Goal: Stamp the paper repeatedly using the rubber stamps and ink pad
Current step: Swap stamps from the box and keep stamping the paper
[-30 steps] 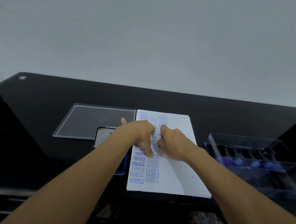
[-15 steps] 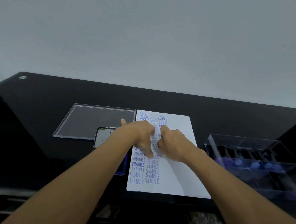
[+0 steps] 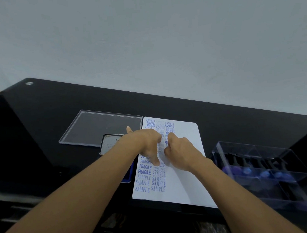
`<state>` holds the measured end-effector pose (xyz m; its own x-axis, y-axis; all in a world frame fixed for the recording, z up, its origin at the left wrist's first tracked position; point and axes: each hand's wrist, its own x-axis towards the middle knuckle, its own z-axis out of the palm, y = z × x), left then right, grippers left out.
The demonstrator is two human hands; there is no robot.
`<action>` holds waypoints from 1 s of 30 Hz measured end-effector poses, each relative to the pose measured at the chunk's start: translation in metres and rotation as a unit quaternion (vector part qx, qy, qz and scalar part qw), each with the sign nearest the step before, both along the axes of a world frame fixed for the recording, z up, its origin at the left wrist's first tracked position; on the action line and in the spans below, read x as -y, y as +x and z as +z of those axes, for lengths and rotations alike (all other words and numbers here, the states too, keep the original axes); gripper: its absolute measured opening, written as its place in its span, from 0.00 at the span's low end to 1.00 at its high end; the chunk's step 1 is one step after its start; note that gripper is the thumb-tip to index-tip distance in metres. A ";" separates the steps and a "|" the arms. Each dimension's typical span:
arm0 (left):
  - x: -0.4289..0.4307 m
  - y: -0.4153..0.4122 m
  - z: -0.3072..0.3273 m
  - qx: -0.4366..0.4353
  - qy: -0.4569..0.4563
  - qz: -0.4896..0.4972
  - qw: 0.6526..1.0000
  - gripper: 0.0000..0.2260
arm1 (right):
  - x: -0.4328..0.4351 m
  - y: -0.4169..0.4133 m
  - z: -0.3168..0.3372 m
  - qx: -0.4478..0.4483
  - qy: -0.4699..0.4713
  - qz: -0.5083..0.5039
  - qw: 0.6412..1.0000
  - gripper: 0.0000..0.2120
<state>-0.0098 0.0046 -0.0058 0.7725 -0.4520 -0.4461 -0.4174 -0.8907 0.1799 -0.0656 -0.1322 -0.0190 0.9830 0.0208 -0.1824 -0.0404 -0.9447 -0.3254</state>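
A white paper point(image 3: 184, 182) lies on the black table, its left half filled with blue stamped words such as SAMPLE, FRAGILE and AMENDED. My left hand point(image 3: 147, 145) rests on the sheet, fingers pressing down and thumb pointing away. Right beside it, my right hand point(image 3: 179, 150) is curled into a fist on the paper, gripping a rubber stamp that is hidden inside the fist. The blue ink pad point(image 3: 129, 176) shows at the paper's left edge, mostly covered by my left forearm, with its labelled lid point(image 3: 109, 143) open behind it.
A clear plastic lid point(image 3: 100, 128) lies flat at the back left. On the right stands a clear compartment box point(image 3: 269, 165) holding several stamps with blue knobs. A wall rises behind the table's far edge. The table's front edge runs just under the paper.
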 end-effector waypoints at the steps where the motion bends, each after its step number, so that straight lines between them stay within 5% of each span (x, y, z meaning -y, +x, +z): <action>1: 0.000 -0.001 0.000 -0.001 0.001 0.004 1.000 0.40 | 0.000 -0.001 0.001 0.000 -0.001 0.002 1.000 0.05; 7: 0.003 -0.003 0.005 -0.002 0.015 0.012 1.000 0.39 | 0.004 0.001 0.007 -0.017 0.001 0.017 1.000 0.07; 12: 0.002 -0.007 0.007 0.006 0.014 0.006 1.000 0.38 | 0.033 0.005 0.029 0.075 0.087 -0.071 0.991 0.07; 20: -0.009 -0.002 0.003 0.081 -0.151 0.086 0.981 0.21 | 0.068 -0.012 0.057 0.086 0.153 -0.118 0.977 0.11; 30: -0.024 -0.036 0.025 0.199 -0.280 0.149 0.927 0.14 | 0.090 -0.042 0.076 0.091 0.163 -0.114 0.976 0.07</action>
<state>-0.0459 0.0286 0.0192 0.9536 -0.2663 0.1402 -0.2993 -0.7907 0.5340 -0.1076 -0.2218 0.0572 0.9843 -0.1751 -0.0237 -0.1510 -0.7634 -0.6281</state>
